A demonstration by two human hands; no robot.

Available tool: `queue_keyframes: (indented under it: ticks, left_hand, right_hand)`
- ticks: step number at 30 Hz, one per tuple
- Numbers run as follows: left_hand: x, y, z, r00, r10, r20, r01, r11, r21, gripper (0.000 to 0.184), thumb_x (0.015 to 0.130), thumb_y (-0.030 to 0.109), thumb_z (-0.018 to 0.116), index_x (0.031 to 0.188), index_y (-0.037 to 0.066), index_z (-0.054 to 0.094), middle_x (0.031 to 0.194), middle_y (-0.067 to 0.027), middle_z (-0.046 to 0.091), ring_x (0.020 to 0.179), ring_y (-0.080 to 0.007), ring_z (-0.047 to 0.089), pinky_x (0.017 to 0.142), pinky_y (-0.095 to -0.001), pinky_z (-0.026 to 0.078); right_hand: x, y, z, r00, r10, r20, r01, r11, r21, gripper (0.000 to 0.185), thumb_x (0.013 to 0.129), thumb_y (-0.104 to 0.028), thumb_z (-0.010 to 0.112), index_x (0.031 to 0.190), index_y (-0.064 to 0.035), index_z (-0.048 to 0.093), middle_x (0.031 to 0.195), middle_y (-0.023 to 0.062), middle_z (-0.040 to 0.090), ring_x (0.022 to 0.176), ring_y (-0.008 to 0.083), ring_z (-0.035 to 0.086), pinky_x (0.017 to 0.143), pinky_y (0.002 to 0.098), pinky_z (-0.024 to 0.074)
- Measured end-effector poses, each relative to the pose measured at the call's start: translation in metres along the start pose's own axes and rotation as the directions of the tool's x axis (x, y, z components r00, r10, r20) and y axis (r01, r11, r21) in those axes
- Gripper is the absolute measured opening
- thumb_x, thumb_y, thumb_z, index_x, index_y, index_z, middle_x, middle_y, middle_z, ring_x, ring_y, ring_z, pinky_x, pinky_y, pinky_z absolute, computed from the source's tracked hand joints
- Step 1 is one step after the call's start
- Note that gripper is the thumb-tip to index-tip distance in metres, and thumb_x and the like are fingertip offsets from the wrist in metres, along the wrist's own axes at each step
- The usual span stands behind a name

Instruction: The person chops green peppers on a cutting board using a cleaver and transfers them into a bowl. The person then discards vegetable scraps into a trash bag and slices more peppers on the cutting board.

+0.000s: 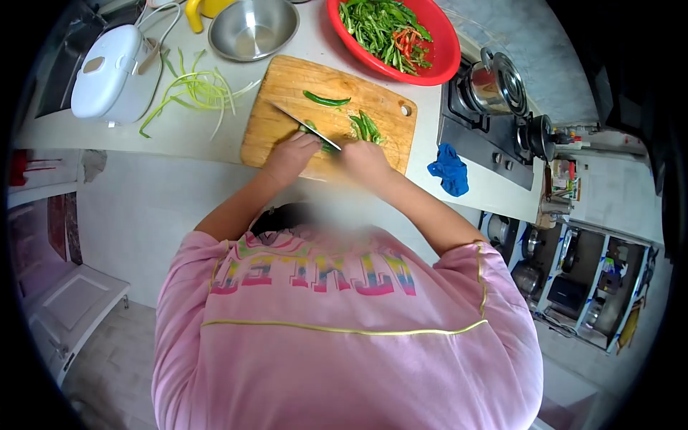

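On a wooden cutting board (287, 82), my right hand (365, 161) is closed round the handle of a kitchen knife (304, 125), its blade slanting up to the left. My left hand (290, 158) lies just left of the blade, fingers bent down on a green chili pepper (308, 126) that the blade and fingers partly hide. A whole green chili (327, 99) rests farther up the board. Cut green chili pieces (366, 127) lie in a small pile right of the knife.
A red basin (448, 43) of cut green and red peppers stands behind the board, beside a steel bowl (254, 29). Green scallion strips (193, 89) and a white appliance (115, 75) are left. A blue cloth (450, 170) and a stove with a steel pot (494, 84) are right.
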State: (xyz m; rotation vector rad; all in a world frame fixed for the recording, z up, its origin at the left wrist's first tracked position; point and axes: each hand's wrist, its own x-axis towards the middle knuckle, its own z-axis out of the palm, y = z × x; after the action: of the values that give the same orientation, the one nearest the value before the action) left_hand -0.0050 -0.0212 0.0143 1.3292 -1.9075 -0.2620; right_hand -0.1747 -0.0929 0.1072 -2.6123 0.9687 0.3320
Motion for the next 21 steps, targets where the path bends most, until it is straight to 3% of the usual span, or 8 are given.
queue_keyframes:
  ticks: [4,9,15,21]
  left_hand:
    - [-0.002,0.003,-0.004,1.0,0.014,-0.025,-0.015,0.999,-0.028,0.019,0.075,0.002,0.052,0.092,0.005,0.06,0.096,-0.0049,0.059,0.092,-0.0225,0.057,0.075,-0.0319,0.049]
    - [-0.003,0.001,-0.005,0.999,-0.039,0.014,0.039,0.999,0.003,0.024,0.073,0.001,0.053,0.095,0.004,0.062,0.098,-0.0069,0.06,0.094,-0.0239,0.057,0.078,-0.032,0.05]
    - [-0.004,0.007,-0.006,0.998,-0.05,0.026,0.049,0.998,0.034,0.026,0.071,0.0,0.055,0.095,0.004,0.063,0.097,-0.006,0.06,0.093,-0.0232,0.058,0.078,-0.0313,0.05]
    - [-0.007,0.003,-0.001,0.999,-0.041,0.013,0.04,0.998,0.058,0.025,0.071,0.001,0.056,0.095,0.005,0.064,0.096,-0.0048,0.061,0.091,-0.0214,0.058,0.076,-0.0294,0.051]
  right_hand:
    - [0.0,-0.001,0.005,0.994,0.044,-0.105,-0.038,0.998,0.059,0.01,0.072,-0.01,0.059,0.07,-0.0012,0.064,0.069,0.0196,0.063,0.067,0.0355,0.063,0.064,0.0434,0.0515]
    - [-0.019,0.02,-0.015,0.954,0.21,-0.212,-0.139,0.942,0.306,0.026,0.083,-0.026,0.06,0.081,0.0001,0.062,0.068,0.0216,0.06,0.065,0.0394,0.059,0.061,0.046,0.0469]
    - [-0.039,0.021,-0.023,0.993,0.121,-0.013,-0.119,0.988,0.102,0.025,0.083,-0.025,0.059,0.076,-0.0008,0.06,0.065,0.0212,0.059,0.065,0.0393,0.059,0.063,0.0469,0.0473]
    - [-0.034,0.015,-0.016,0.991,0.132,-0.004,-0.131,0.988,0.087,0.023,0.082,-0.021,0.057,0.072,-0.0006,0.061,0.065,0.0213,0.06,0.066,0.0386,0.06,0.063,0.0473,0.0486]
